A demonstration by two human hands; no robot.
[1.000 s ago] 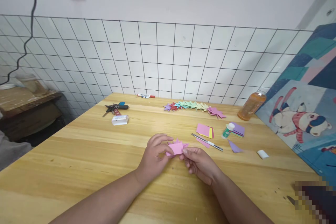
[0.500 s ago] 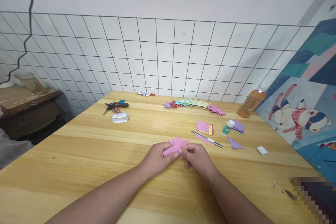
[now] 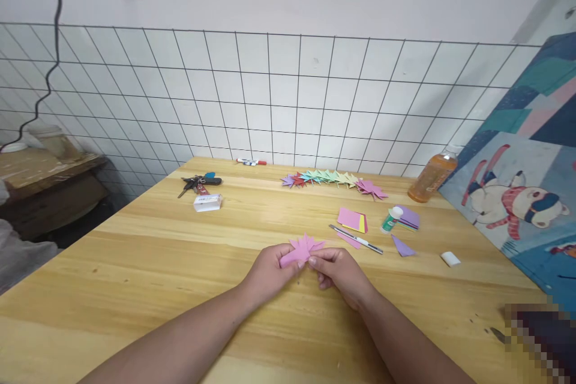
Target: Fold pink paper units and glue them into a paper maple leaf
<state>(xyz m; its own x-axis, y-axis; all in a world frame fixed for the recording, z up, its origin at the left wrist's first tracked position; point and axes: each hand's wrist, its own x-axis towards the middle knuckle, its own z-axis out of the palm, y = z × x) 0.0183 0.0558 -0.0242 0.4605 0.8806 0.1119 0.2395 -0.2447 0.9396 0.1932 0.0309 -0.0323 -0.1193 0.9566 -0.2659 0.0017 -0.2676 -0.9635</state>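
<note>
A pink folded-paper piece with several pointed tips is held between my two hands, just above the wooden table. My left hand is closed on its left side, thumb in front. At its lower right edge, my right hand pinches the paper between thumb and forefinger, its other fingers curled underneath. Beyond my right hand lie a silver pen-like tool, resting partly over a pink paper piece, and a small stack of pink and yellow paper squares.
A row of colourful folded-paper stars lies near the wall. To the right are a glue bottle, purple paper squares, a folded purple triangle, a white eraser-like block and a drink bottle. Keys and a small box sit left.
The view has shifted very slightly. Both hands keep their hold on the pink folded paper, with hardly any visible movement.
</note>
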